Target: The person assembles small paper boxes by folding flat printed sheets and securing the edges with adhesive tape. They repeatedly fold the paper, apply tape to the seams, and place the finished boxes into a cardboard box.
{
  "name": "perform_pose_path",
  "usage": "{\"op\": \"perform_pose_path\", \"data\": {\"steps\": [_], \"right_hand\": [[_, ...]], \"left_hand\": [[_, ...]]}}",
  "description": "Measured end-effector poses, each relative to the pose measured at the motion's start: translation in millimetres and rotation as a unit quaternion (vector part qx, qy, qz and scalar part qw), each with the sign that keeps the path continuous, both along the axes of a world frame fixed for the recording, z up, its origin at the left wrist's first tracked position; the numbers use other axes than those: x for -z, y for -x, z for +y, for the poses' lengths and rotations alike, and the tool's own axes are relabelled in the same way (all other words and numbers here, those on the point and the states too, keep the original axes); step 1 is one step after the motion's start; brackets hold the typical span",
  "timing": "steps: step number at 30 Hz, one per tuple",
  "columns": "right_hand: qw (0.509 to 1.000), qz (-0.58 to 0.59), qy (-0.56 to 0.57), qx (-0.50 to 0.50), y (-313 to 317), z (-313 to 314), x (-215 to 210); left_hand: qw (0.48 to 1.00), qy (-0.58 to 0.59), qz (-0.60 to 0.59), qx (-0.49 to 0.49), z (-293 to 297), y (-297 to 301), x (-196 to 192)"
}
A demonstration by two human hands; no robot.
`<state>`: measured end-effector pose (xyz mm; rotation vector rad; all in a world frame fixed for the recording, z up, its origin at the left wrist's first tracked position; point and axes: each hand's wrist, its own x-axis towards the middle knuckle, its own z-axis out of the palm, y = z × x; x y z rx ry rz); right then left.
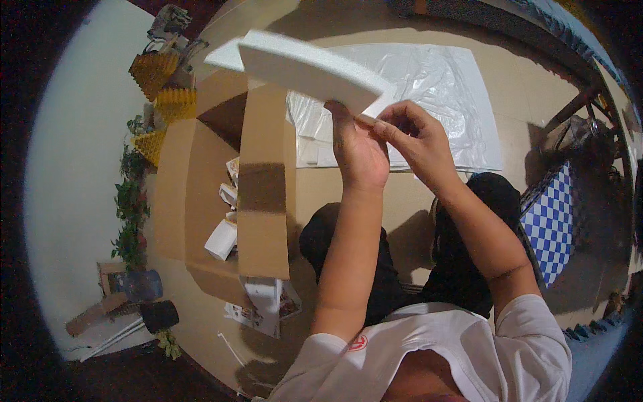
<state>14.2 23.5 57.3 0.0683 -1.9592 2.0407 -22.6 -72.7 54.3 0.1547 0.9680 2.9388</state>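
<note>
My left hand (362, 151) holds up a stiff white board (308, 74) by its lower right end, with the thumb against the near face. Another white panel (224, 55) shows behind it at the left, and I cannot tell whether the two are joined. My right hand (422, 137) is close beside the left, thumb and fingers bent into a pinch at the board's lower corner. What sits between those fingertips is too small to make out. Left of my arms stands an open cardboard box (262, 234), with crumpled paper and a small white carton (221, 239) inside.
White sheets under clear plastic (442, 87) lie on the floor ahead. Printed papers (264, 311) lie by the box's near end. A blue-and-white checked panel (549, 224) stands at the right near a dark-framed table. Yellow zigzag pieces (175, 104) and green plants (127, 208) line the left wall.
</note>
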Motion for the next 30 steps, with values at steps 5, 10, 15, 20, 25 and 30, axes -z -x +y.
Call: {"op": "perform_pose_path", "data": {"steps": [5, 10, 15, 20, 25, 30], "right_hand": [[1.0, -0.011, -0.018, 0.008, 7.1, 10.8, 5.3], [0.996, 0.03, -0.084, 0.014, 5.6, 13.1, 5.5], [0.999, 0.005, -0.032, 0.004, 0.8, 7.2, 4.5], [0.997, -0.027, -0.067, -0.018, -3.1, 4.6, -5.2], [0.99, -0.042, -0.128, -0.047, -4.7, 21.6, -9.5], [0.979, 0.097, -0.086, 0.159, 4.4, 46.0, -28.8]], "left_hand": [[0.998, 0.026, 0.057, -0.006, 5.4, -1.0, 4.3], [0.998, 0.043, 0.033, 0.031, 6.0, -9.2, -2.3], [0.997, 0.069, 0.002, -0.037, 10.2, -9.4, -4.2], [0.994, 0.084, -0.029, -0.056, 7.2, -7.5, -3.9], [0.997, 0.049, -0.011, -0.063, 5.9, -5.8, -2.7], [0.996, 0.085, 0.002, 0.019, 7.9, -6.7, 0.2]]}}
